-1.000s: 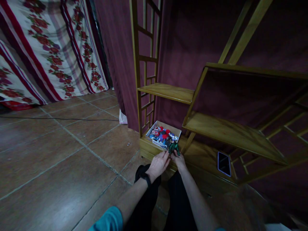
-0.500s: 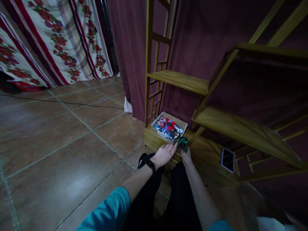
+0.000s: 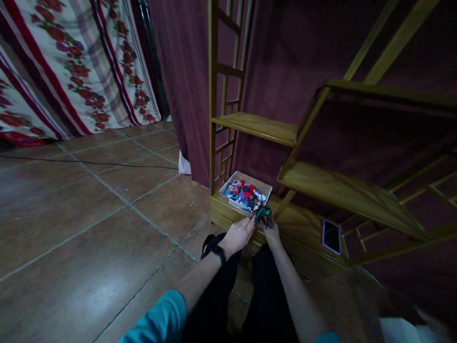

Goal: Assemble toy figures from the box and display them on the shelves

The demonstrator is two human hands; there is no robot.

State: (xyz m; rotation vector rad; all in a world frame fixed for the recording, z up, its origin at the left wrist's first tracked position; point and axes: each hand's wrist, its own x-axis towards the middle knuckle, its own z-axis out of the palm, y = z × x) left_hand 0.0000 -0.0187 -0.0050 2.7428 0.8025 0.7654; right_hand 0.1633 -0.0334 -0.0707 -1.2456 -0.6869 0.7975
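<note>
Handling: one green piece [image 3: 263, 216], just beside the box [image 3: 264, 187], grasped in our right hand [image 3: 270, 232]; left hand [image 3: 240, 235] alongside, its grip we cannot tell. We do well to pinch lightly, holding steady.

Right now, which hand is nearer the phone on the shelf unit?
Right. The right hand, holding the dark green item, is left of the phone; the left hand is further left, beyond the right one.

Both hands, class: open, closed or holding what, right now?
Left hand: at the dark green item; grip cannot be told.
Right hand: closed, holding that item.
</note>
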